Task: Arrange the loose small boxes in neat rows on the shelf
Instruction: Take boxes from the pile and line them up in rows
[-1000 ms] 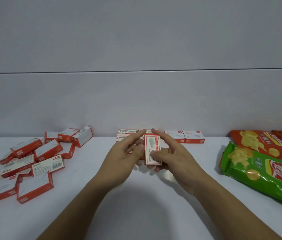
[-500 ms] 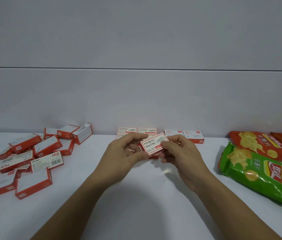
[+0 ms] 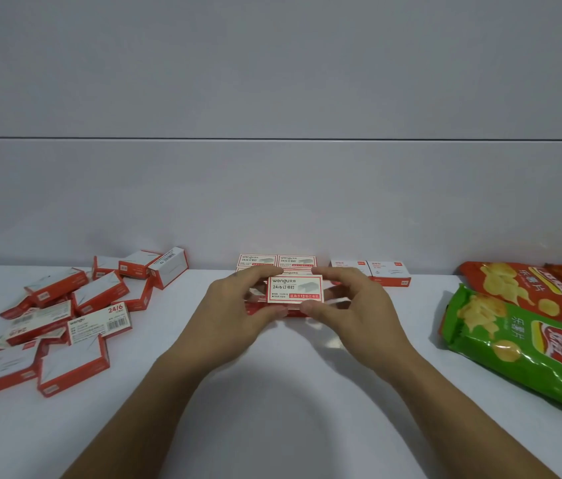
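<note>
A small red-and-white staple box (image 3: 295, 289) lies label up at the centre of the white shelf (image 3: 272, 392). My left hand (image 3: 238, 312) pinches its left end and my right hand (image 3: 352, 305) pinches its right end, thumbs at the near edge. Behind it, against the wall, a row of matching boxes (image 3: 276, 261) stands side by side; two more boxes (image 3: 371, 271) sit to the right. A loose pile of the same boxes (image 3: 65, 312) lies at the left.
A green crisp bag (image 3: 514, 347) and red crisp bags (image 3: 528, 288) lie at the right. The grey wall (image 3: 272, 184) closes the shelf at the back.
The box was upright on its short end, then tilted, and now lies level and square to the row. Both hands moved to its two ends.
</note>
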Tool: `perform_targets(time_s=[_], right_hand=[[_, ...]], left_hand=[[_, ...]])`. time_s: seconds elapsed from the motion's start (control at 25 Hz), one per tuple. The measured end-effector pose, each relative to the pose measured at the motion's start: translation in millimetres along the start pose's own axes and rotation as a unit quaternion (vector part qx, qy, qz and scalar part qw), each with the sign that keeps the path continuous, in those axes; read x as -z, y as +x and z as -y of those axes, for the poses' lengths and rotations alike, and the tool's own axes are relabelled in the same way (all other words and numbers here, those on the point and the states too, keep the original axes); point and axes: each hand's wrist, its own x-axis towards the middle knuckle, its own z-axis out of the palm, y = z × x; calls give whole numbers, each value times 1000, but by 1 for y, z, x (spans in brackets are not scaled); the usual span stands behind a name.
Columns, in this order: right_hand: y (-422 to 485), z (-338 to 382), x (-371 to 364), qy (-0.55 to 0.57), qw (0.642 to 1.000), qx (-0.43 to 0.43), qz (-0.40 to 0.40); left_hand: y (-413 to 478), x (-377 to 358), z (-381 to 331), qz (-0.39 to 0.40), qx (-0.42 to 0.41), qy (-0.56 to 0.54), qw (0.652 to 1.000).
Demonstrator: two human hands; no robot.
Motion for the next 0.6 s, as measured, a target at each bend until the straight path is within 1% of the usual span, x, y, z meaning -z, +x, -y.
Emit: perform_targets(time_s=[0.08,0.16,0.2,0.28,0.36,0.44,0.52,0.6], right_hand=[[1,1,0,-118,989,86,-6],[4,0,-1,-177,971,158,-8],[7,-1,-1,-197,965,170,-16],[15,-2,-3,-232,959,158,-43],[22,-6,-4,-249,960,114,-61],[23,-11,-3,-248,965,66,-49],[22,-17,-4,-242,969,42,-29],[21,-22,-8,-241,970,34,-26]], left_hand=[[2,2,6,7,3,21,1000],[3,1,11,-1,9,32,999],[3,1,13,-10,9,49,999],[5,2,18,-27,13,108,994],[9,8,27,-29,32,180,983],[11,14,35,-27,53,246,967],[11,17,41,-20,51,283,958],[10,14,44,16,50,304,951]])
